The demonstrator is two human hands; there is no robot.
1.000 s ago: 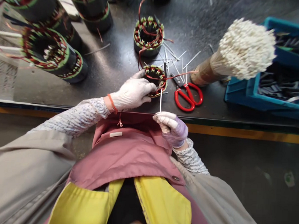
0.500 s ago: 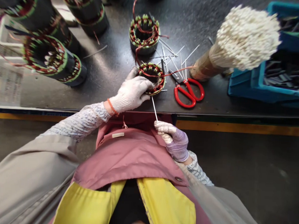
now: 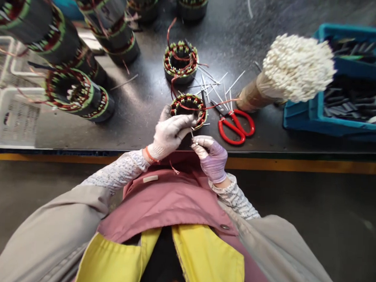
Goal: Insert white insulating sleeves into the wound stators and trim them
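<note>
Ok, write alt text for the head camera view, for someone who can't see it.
A white-gloved left hand grips a small wound motor stator at the edge of a dark workbench, while a purple-gloved right hand pinches a thin white stick close to it. Red scissors, loose white sticks, a blue bin and more stators lie nearby.

Black workbench [image 3: 135, 132] | wound stators [image 3: 180, 63], upright and on their sides | loose white strips [image 3: 213, 86] | red-handled scissors [image 3: 235, 128] | wrapped bundle of white-tipped cords [image 3: 255, 94] | blue parts bin [image 3: 301, 121]
</note>
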